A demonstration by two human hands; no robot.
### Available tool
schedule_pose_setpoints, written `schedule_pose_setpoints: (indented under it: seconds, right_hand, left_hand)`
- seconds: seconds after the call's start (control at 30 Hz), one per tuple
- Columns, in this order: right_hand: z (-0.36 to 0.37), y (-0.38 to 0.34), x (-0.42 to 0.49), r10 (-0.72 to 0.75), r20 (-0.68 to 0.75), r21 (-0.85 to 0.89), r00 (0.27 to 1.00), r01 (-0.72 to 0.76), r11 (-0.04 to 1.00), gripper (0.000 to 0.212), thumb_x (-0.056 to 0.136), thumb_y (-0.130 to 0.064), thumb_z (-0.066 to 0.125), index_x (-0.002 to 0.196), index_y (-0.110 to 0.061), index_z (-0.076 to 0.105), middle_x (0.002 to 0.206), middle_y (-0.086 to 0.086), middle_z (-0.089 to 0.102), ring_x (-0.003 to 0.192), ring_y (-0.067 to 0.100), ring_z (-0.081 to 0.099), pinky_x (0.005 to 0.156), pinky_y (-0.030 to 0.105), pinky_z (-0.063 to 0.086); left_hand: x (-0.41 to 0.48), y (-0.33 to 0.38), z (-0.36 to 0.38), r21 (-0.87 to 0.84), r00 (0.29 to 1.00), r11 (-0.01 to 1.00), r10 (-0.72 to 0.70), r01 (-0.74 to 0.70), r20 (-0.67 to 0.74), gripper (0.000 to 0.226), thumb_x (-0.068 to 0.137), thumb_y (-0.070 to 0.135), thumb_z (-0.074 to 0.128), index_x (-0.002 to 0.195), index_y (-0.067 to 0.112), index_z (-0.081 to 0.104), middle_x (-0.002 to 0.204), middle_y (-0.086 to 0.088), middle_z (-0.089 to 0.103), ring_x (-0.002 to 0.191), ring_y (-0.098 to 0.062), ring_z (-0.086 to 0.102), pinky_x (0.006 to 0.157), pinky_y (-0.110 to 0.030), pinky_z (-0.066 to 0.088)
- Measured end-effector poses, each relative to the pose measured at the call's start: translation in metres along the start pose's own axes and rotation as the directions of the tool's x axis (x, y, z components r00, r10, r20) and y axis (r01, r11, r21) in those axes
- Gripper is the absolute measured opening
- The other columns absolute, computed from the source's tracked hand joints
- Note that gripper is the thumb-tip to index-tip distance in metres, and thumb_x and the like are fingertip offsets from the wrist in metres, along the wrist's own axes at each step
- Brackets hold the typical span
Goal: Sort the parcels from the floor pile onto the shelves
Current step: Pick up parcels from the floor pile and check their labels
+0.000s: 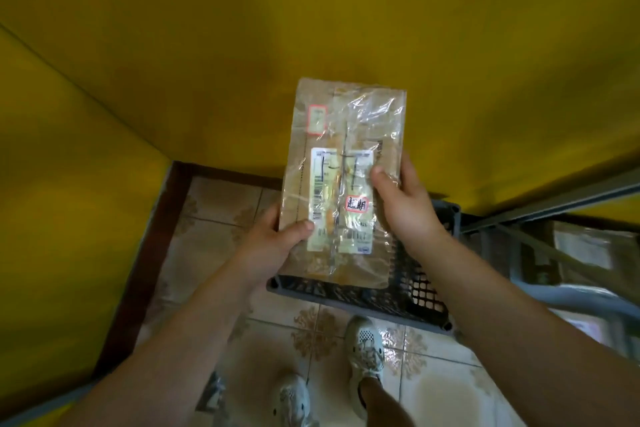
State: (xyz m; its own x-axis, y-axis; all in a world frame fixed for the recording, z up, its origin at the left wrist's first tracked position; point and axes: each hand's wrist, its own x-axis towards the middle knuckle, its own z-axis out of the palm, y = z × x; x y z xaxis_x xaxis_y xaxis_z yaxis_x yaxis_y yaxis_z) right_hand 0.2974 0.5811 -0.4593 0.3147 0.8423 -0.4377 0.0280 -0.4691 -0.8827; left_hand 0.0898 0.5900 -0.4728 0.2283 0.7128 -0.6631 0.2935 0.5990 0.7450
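Observation:
I hold a flat brown parcel [349, 135] wrapped in clear tape upright in front of me, label side facing me. It carries white shipping labels and two small red-edged stickers. My left hand [277, 236] grips its lower left edge, thumb on the front. My right hand [401, 198] grips the right edge, thumb pressed on the label. The parcel is held in the air above a dark plastic crate [419, 291] on the floor.
Yellow walls [242, 28] meet in a corner ahead and to the left. A grey metal shelf frame [554, 201] with parcels on it stands at the right. The floor is patterned tile [214, 204]; my two shoes [363, 350] stand in front of the crate.

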Motion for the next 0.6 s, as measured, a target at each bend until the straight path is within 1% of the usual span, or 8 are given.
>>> schedule_pose_setpoints:
  seconds: [0.13,0.2,0.23,0.3,0.37,0.43,0.5,0.6]
  right_hand:
    - [-0.020,-0.068,-0.075,-0.097,-0.125,0.018,0.987,0.100,0.995,0.049,0.101,-0.034,0.051,0.146,-0.044,0.033,0.104,-0.025,0.060,0.092,0.000,0.062,0.082,0.027,0.053]
    - [-0.029,-0.095,-0.113,-0.132,-0.177,0.027,0.975,0.139,0.990,0.050,0.101,-0.037,0.051,0.147,-0.045,0.032,0.103,-0.021,0.063,0.082,0.000,0.066,0.071,0.024,0.054]
    - [-0.034,-0.108,-0.131,-0.145,-0.200,0.044,0.969,0.157,0.987,0.050,0.101,-0.039,0.051,0.146,-0.046,0.032,0.103,-0.019,0.064,0.077,0.000,0.068,0.064,0.020,0.053]
    - [-0.043,-0.130,-0.168,-0.168,-0.257,0.060,0.952,0.189,0.980,0.047,0.100,-0.040,0.052,0.143,-0.048,0.034,0.105,-0.020,0.064,0.078,-0.001,0.069,0.063,0.018,0.053]
    - [-0.051,-0.151,-0.204,-0.199,-0.302,0.076,0.932,0.232,0.970,0.040,0.100,-0.039,0.052,0.134,-0.053,0.037,0.105,-0.020,0.065,0.082,0.003,0.070,0.068,0.023,0.056]
    - [-0.061,-0.167,-0.238,-0.225,-0.341,0.090,0.913,0.270,0.959,0.038,0.101,-0.038,0.051,0.135,-0.050,0.040,0.106,-0.018,0.066,0.080,0.001,0.071,0.062,0.020,0.055]
    - [-0.070,-0.178,-0.272,-0.253,-0.386,0.069,0.887,0.301,0.951,0.042,0.100,-0.039,0.051,0.140,-0.046,0.040,0.106,-0.018,0.066,0.077,-0.005,0.069,0.054,0.013,0.050]
    - [-0.088,-0.188,-0.318,-0.300,-0.442,0.031,0.845,0.349,0.937,0.042,0.099,-0.041,0.053,0.140,-0.043,0.040,0.103,-0.022,0.065,0.073,-0.009,0.067,0.055,0.012,0.048]
  left_hand:
    - [-0.079,0.055,0.000,0.059,0.986,0.985,0.157,-0.160,0.056,0.037,0.089,0.037,0.063,0.123,0.044,0.052,0.105,0.017,0.071,0.088,-0.002,0.070,0.077,-0.029,0.054]
    - [-0.116,0.080,0.000,0.123,0.969,0.962,0.239,-0.246,0.065,0.041,0.088,0.040,0.063,0.127,0.041,0.049,0.109,0.018,0.068,0.090,0.000,0.067,0.073,-0.023,0.050]
    - [-0.133,0.091,0.001,0.147,0.957,0.946,0.280,-0.288,0.071,0.037,0.089,0.040,0.062,0.123,0.043,0.049,0.107,0.020,0.066,0.091,0.001,0.065,0.072,-0.021,0.048]
    - [-0.169,0.112,0.001,0.166,0.938,0.923,0.336,-0.346,0.087,0.029,0.092,0.034,0.060,0.113,0.048,0.046,0.098,0.025,0.062,0.087,0.006,0.060,0.067,-0.017,0.044]
    - [-0.202,0.126,0.002,0.151,0.918,0.907,0.381,-0.394,0.110,0.033,0.092,0.030,0.060,0.119,0.045,0.047,0.102,0.021,0.064,0.087,0.002,0.062,0.071,-0.022,0.049]
    - [-0.233,0.136,0.003,0.137,0.897,0.888,0.421,-0.438,0.136,0.043,0.091,0.032,0.061,0.131,0.040,0.048,0.114,0.014,0.066,0.096,-0.005,0.065,0.081,-0.031,0.053]
    - [-0.261,0.144,0.008,0.153,0.865,0.853,0.480,-0.500,0.146,0.048,0.090,0.035,0.061,0.135,0.037,0.047,0.118,0.015,0.065,0.101,-0.005,0.064,0.083,-0.030,0.052]
    - [-0.300,0.151,0.022,0.146,0.819,0.807,0.554,-0.572,0.147,0.051,0.089,0.037,0.062,0.138,0.034,0.048,0.122,0.014,0.063,0.103,-0.004,0.062,0.080,-0.028,0.051]
